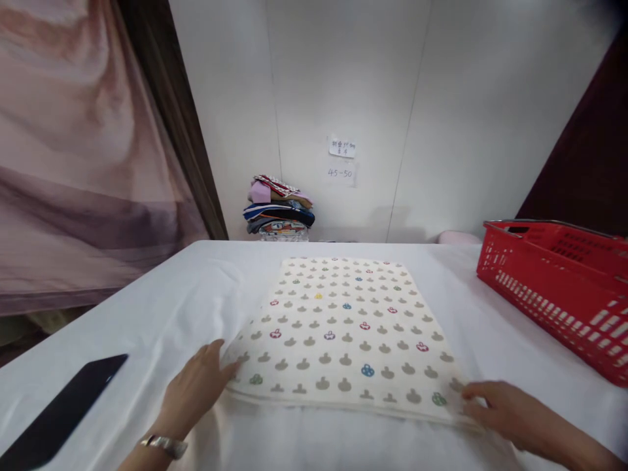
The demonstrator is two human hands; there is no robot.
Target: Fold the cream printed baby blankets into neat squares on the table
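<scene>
A cream cloth (343, 327) printed with rows of small grey and coloured motifs lies flat and folded in the middle of the white-covered table (161, 314). My left hand (196, 386) rests at its near left corner, fingers closed on the edge. At the near right corner, my right hand (495, 409) pinches the cloth's edge. A metal watch band (164, 446) shows on my left wrist.
A red plastic basket (559, 288) stands at the right edge of the table. A black phone (59, 412) lies at the near left. A stack of folded clothes (278, 212) sits at the back against the white wall, under paper labels (342, 157). A pink curtain (73, 144) hangs on the left.
</scene>
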